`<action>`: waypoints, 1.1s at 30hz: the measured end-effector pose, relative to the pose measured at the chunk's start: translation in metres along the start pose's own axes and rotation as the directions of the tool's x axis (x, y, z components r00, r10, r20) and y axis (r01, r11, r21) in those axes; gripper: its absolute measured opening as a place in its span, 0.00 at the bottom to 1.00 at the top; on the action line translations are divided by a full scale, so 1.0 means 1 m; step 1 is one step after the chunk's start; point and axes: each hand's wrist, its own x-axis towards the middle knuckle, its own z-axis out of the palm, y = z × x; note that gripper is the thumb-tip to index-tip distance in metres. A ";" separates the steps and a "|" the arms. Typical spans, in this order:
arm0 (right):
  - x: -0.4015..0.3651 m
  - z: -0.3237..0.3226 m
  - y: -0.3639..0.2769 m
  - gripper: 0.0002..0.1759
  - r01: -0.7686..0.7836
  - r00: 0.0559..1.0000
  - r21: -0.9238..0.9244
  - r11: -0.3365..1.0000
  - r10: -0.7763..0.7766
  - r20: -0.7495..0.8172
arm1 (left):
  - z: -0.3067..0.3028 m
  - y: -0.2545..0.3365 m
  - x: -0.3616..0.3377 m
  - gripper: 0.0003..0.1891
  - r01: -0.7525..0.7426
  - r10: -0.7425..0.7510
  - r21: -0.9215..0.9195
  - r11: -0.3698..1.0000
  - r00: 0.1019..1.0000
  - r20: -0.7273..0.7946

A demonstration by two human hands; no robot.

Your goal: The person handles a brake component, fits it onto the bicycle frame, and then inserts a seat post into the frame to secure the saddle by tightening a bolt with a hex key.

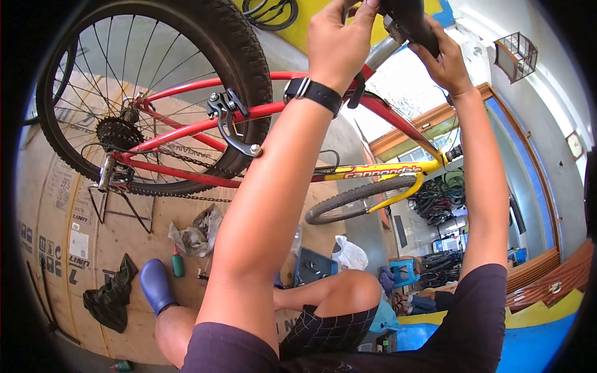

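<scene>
A black bicycle saddle [407, 22] is at the top edge, partly out of view, above a silver seat post [382, 53]. My left hand [339, 37], with a black watch at the wrist, is closed at the saddle's left side; its fingertips are partly cut off by the frame. From the right, my right hand [444, 59] wraps round the saddle's edge, thumb underneath. Below them the red and yellow bicycle frame [385, 169] runs across the view. Its rear wheel [252, 68] stands at the left, with a brake arm [227, 127] beside the tyre.
Flattened cardboard [56, 180] covers the floor. On it lie a green bottle [178, 264], a dark cloth [112, 298] and crumpled plastic [199, 233]. A blue tray [314, 267] sits near my legs. Another person's legs [423, 303] show at lower right.
</scene>
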 end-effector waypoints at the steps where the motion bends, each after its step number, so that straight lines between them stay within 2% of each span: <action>1: -0.001 0.001 0.001 0.29 -0.017 1.000 0.004 1.000 0.017 0.002 | 0.001 -0.004 0.004 0.16 0.003 -0.002 -0.020 1.000 1.000 0.016; 6: -0.003 0.003 0.004 0.29 -0.046 0.998 0.028 0.999 0.047 -0.031 | 0.003 -0.014 0.010 0.17 0.082 -0.071 -0.168 0.982 0.995 0.073; 12: -0.004 0.007 0.005 0.30 -0.058 0.994 -0.027 0.998 0.055 -0.100 | 0.001 -0.014 0.008 0.18 0.092 -0.081 -0.126 0.988 0.993 0.087; 15: -0.005 0.006 0.003 0.31 -0.070 0.993 -0.069 0.995 0.063 -0.096 | -0.002 -0.022 0.011 0.21 -0.011 0.013 -0.049 0.999 0.999 0.046; 18: -0.006 0.009 0.006 0.31 -0.005 0.988 -0.094 0.996 -0.009 -0.151 | -0.006 -0.025 -0.004 0.14 0.031 0.020 0.419 0.907 0.993 -0.116; 19: -0.006 0.009 0.005 0.32 -0.037 0.990 -0.069 0.997 0.027 -0.136 | -0.008 -0.024 -0.007 0.14 -0.006 0.049 0.442 0.897 0.995 -0.086; 22: -0.007 0.006 0.001 0.32 -0.108 0.989 -0.023 0.994 0.106 -0.103 | -0.018 -0.025 -0.009 0.14 -0.176 0.104 0.663 0.727 0.984 0.146; 23: -0.007 0.006 0.000 0.32 -0.116 0.989 -0.024 0.993 0.113 -0.098 | -0.020 -0.027 -0.008 0.13 -0.252 0.156 0.641 0.725 0.967 0.204; 26: -0.006 0.006 -0.003 0.33 -0.134 0.986 -0.013 0.991 0.133 -0.101 | -0.022 -0.027 -0.006 0.13 -0.230 0.101 0.617 0.753 0.966 0.237; 33: -0.005 0.007 -0.006 0.33 -0.141 0.982 0.027 0.990 0.143 -0.122 | -0.021 -0.021 -0.009 0.13 -0.254 0.120 0.603 0.756 0.960 0.254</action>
